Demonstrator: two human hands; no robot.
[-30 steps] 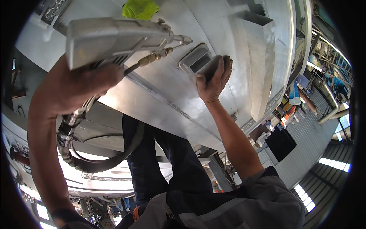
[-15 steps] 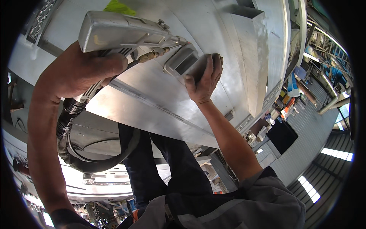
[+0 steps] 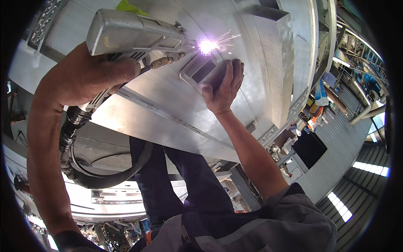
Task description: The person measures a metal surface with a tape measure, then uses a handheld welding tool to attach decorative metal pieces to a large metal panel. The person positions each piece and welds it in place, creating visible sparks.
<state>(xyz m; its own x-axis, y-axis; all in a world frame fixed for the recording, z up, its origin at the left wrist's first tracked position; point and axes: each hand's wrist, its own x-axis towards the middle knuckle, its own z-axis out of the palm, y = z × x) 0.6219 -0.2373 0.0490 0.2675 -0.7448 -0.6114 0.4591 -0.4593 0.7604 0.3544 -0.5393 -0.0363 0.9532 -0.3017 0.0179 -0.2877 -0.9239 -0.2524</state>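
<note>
My left hand (image 3: 90,77) is wrapped round the grip of a silver handheld welding gun (image 3: 134,33), its nozzle pointing right. At the nozzle tip a bright violet-white flash (image 3: 207,46) throws sparks to the right. Just below the flash, a small metal box-like piece (image 3: 189,69) with a rectangular opening sits on a large brushed metal panel (image 3: 168,96). My right hand (image 3: 224,88) grips the right end of this piece, thumb on one side and fingers on the other. The flash washes out the spot where the tip meets the metal.
A thick black hose (image 3: 100,180) loops from the gun past my legs (image 3: 168,185). Right of my right hand, a raised metal box section (image 3: 275,63) stands along the panel. Bright yellow-green material (image 3: 130,7) shows behind the gun. Assorted workshop items (image 3: 317,119) lie farther right.
A bright flash with flying sparks has appeared at the gun's nozzle tip. My left hand and the gun have shifted very slightly; my right hand stays on the metal piece.
</note>
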